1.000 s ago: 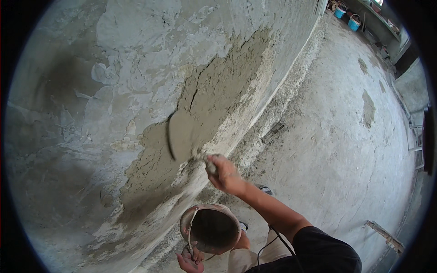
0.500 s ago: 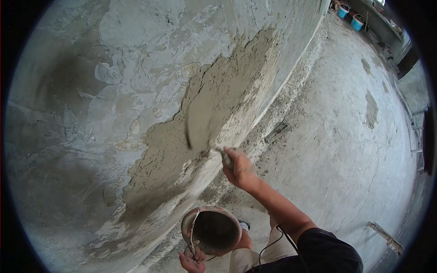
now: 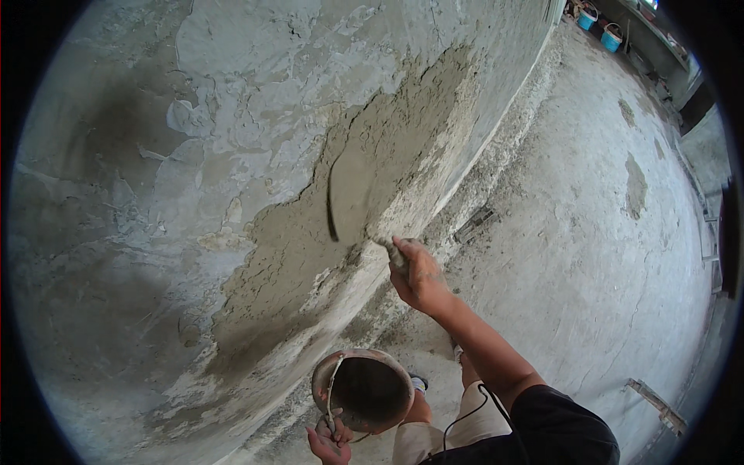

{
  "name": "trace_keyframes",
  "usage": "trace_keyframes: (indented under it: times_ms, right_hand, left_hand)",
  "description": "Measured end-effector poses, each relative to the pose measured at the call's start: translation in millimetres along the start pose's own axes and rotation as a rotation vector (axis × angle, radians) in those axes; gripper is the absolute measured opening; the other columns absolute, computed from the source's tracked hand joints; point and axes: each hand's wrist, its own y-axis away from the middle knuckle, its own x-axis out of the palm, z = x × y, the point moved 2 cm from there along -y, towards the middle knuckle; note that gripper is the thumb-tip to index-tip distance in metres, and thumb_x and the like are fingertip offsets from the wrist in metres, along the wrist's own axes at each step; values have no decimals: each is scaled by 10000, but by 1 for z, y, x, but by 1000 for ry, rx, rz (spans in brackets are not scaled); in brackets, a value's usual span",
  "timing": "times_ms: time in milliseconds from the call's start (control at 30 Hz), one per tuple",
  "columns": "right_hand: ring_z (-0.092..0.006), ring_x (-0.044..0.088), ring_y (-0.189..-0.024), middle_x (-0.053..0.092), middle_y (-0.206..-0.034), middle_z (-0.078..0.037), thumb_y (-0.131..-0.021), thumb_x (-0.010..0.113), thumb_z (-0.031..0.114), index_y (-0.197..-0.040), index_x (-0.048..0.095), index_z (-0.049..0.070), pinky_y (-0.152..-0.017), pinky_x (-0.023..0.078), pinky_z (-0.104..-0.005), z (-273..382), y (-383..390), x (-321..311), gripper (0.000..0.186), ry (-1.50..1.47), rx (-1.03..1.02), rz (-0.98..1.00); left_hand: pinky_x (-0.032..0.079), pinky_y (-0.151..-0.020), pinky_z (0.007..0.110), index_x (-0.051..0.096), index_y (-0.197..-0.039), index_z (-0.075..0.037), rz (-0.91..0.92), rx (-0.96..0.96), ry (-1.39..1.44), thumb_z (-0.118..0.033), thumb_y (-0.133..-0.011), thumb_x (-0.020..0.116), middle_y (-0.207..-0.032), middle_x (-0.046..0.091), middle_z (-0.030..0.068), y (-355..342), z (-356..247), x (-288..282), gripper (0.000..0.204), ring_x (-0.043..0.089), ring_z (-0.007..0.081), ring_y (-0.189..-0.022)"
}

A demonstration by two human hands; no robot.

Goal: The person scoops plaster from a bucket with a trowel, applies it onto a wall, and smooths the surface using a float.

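My right hand point(image 3: 418, 275) is closed around the handle of a mortar-coated trowel point(image 3: 350, 194). The trowel's blade lies close against a band of wet grey mortar point(image 3: 271, 260) low on the rough wall; whether it touches all along cannot be told. At the bottom, my left hand point(image 3: 331, 442) is closed on the handle of a round bucket point(image 3: 372, 391), caked with dried mortar. The bucket tilts so its dark inside shows; what it holds is too dark to make out.
Peeling, patchy plaster covers the wall point(image 3: 225, 93). A concrete floor point(image 3: 573, 232) runs along it on the right, with a small dark flat piece point(image 3: 473, 224) near the wall's foot. Blue buckets point(image 3: 611, 39) stand far right, and a wooden piece point(image 3: 657, 404) lies lower right.
My right hand and the trowel have moved slightly up and to the right along the wall. My left hand still holds the bucket in nearly the same place.
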Motion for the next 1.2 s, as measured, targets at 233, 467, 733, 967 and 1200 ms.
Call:
trace_keyframes:
  times_ms: [233, 467, 733, 967, 1200]
  right_hand:
    - [-372, 601, -825, 581, -991, -190, -719, 638, -51, -1273, 446, -15, -664, 511, -422, 11, 31, -10, 588, -7, -59, 125]
    - [-376, 602, -836, 573, -989, -225, -783, 639, -50, -1272, 417, -28, -717, 492, -416, -15, -12, -14, 538, 131, 28, -86]
    - [-397, 607, -910, 577, -1043, -231, -789, 631, -19, -1302, 415, -32, -767, 501, -421, -25, 24, -5, 557, 92, 100, -138]
    - [-379, 609, -894, 577, -1010, -213, -782, 615, -40, -1286, 426, -29, -748, 497, -408, -8, -4, -8, 538, -29, 57, -158]
    - [-365, 608, -923, 581, -1020, -178, -751, 596, -47, -1274, 432, 20, -777, 503, -415, -8, 5, -15, 552, -101, 257, -133]
  left_hand:
    - [211, -446, 270, 554, -1126, 58, 14, 15, -24, -771, -845, 337, -527, 284, -21, -4, 2, 4, 902, 217, 100, -407]
    - [209, -443, 266, 548, -1135, 62, 72, 1, -16, -768, -849, 334, -532, 291, -20, -6, 5, 6, 904, 227, 101, -408]
    - [201, -442, 267, 537, -1155, 67, 63, -17, -39, -765, -849, 339, -545, 305, -17, -4, 6, 14, 908, 237, 102, -423]
    - [223, -484, 257, 520, -1198, 90, 69, -57, -10, -789, -817, 374, -575, 295, -31, -4, 10, 12, 969, 241, 89, -474]
    - [213, -494, 250, 525, -1195, 62, 61, -32, -91, -798, -827, 325, -556, 279, -30, -1, 1, 19, 956, 206, 87, -444]
